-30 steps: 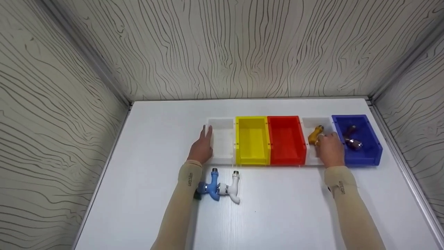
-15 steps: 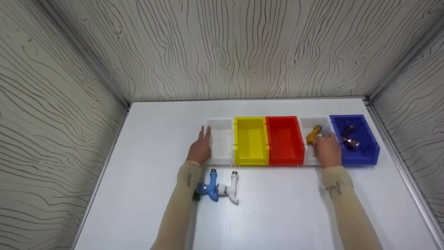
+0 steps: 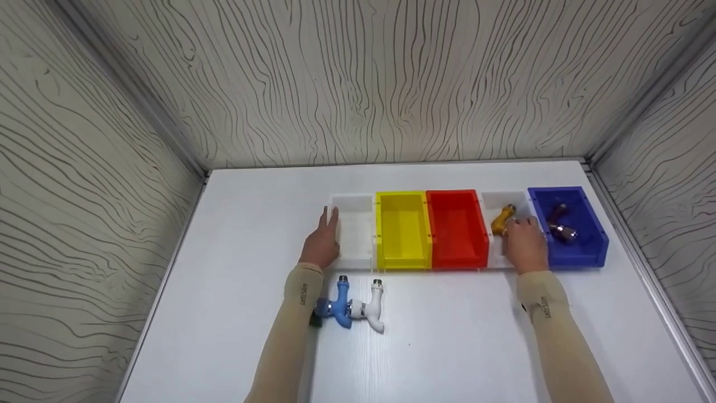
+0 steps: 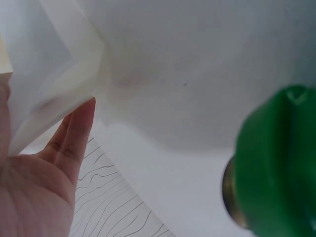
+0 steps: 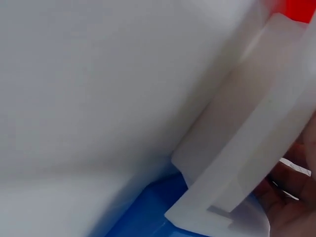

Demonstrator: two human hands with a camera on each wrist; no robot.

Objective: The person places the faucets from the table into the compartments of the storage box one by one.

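Note:
My right hand (image 3: 527,246) reaches down into the right white bin (image 3: 503,198), its curled fingers gripping an orange-yellow tap (image 3: 500,224) whose lower part the hand hides. In the right wrist view the fingers (image 5: 291,197) show behind that bin's pale wall (image 5: 256,143). My left hand (image 3: 320,243) rests against the side wall of the left white bin (image 3: 357,226), with straight fingers pointing away from me. The left wrist view shows those fingers (image 4: 74,136) at the bin's translucent wall (image 4: 59,79).
A yellow bin (image 3: 404,229) and a red bin (image 3: 456,229) stand between the white ones. A dark tap with chrome (image 3: 562,230) lies in the blue bin (image 3: 593,246). Nearer are a blue tap (image 3: 340,305), a white tap (image 3: 375,308) and a green-handled one (image 4: 281,163) beside my left sleeve.
The view has shifted slightly, so everything sits a little lower and further left. Both hands keep nearly the same places at the bins, and the orange-yellow tap stays in the right white bin.

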